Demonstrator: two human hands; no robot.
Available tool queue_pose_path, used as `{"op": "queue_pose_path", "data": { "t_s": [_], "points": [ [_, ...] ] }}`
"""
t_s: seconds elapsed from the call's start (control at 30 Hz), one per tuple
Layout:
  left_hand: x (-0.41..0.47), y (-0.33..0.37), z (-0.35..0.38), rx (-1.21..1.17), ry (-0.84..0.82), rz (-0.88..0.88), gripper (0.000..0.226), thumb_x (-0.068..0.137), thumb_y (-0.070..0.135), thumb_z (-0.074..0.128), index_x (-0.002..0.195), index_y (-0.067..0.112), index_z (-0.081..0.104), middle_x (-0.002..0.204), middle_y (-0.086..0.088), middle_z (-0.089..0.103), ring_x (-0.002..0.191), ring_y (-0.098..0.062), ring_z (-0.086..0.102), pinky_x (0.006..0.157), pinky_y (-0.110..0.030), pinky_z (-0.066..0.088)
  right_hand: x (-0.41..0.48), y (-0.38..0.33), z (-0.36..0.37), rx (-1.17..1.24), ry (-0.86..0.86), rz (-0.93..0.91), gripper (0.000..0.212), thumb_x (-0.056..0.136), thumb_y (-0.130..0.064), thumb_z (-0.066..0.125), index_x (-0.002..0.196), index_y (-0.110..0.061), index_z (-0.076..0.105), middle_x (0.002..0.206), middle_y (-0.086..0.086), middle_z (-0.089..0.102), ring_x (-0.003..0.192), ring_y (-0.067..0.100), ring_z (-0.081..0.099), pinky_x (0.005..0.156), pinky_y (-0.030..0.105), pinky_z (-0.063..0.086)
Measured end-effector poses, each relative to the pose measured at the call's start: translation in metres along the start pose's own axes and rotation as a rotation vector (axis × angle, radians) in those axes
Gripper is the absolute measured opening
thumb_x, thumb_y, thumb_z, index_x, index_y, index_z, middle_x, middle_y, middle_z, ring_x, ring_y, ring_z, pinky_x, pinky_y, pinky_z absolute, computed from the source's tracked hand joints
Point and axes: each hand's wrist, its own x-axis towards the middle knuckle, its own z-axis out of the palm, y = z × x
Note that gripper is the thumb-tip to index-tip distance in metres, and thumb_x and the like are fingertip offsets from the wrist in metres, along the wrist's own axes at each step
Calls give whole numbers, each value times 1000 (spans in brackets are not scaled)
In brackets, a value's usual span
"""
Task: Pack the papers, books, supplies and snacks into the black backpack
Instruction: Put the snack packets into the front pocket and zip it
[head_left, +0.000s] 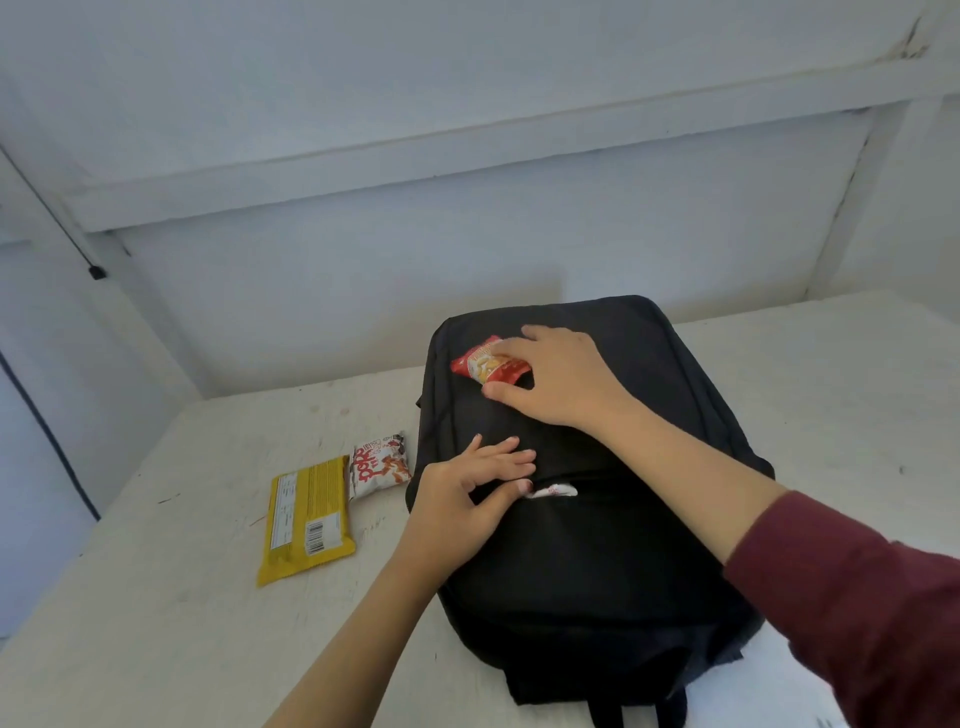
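Observation:
The black backpack (587, 551) lies flat on the white table (156, 597). My right hand (556, 379) grips a small red snack packet (485, 361) on the backpack's far end. My left hand (467, 493) rests on the backpack's left side, thumb at the lip of the front pocket opening, fingers spread above it. A white packet edge (553, 490) peeks out of that pocket. To the left of the backpack lie a yellow wrapped packet (306, 517) and a small white snack packet with red print (379, 464).
White walls close off the table at the back and left. A thin black cable with a small plug (96, 272) hangs on the left wall. Some white paper (795, 686) shows under my right sleeve at the near edge.

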Motion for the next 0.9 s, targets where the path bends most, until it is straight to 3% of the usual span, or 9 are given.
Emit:
{"op": "queue_pose_path", "data": {
  "t_s": [0.1,0.2,0.3,0.47,0.63,0.73,0.9],
  "points": [
    [1,0,0,6,-2,0,29,80,8,70,100,28,67,103,28,62,111,7,55,110,-18,29,1,-4,0,31,61,12,53,83,-53,54,125,-25,40,119,3,59,105,24,55,92,39,36],
    [3,3,0,62,-9,33,21,80,21,67,98,32,67,103,29,62,110,8,55,110,-26,26,-4,-4,-6,15,146,35,50,76,-45,60,117,-23,40,108,3,60,96,23,56,84,36,38],
    [8,7,-1,125,-15,79,18,78,38,62,96,35,67,100,30,62,108,8,55,110,-27,24,-23,5,-15,187,205,101,44,73,-38,64,109,-23,41,101,0,59,87,18,57,77,35,49],
    [24,16,3,187,-33,116,17,75,36,68,91,31,72,96,25,65,103,9,55,106,-20,25,-77,27,-24,563,367,177,40,74,-23,70,104,-28,44,97,-10,55,80,-4,52,59,9,40],
    [46,19,9,206,-99,119,8,78,26,71,84,28,75,100,26,61,103,19,48,103,-14,20,-128,36,-14,699,501,225,40,74,-24,75,98,-35,45,99,-18,54,93,-4,54,68,0,41],
    [54,20,13,218,-38,139,6,80,19,70,83,22,75,93,21,64,95,12,55,100,-24,34,-152,33,-9,718,534,141,35,71,-40,68,98,-40,47,103,-23,56,100,-3,55,72,4,43],
    [59,26,18,97,121,124,11,76,22,66,83,18,74,87,13,69,93,-1,61,94,-23,43,-175,31,4,403,463,-132,33,74,-37,64,104,-26,56,111,-16,59,108,1,52,89,19,42]
  ]
}}
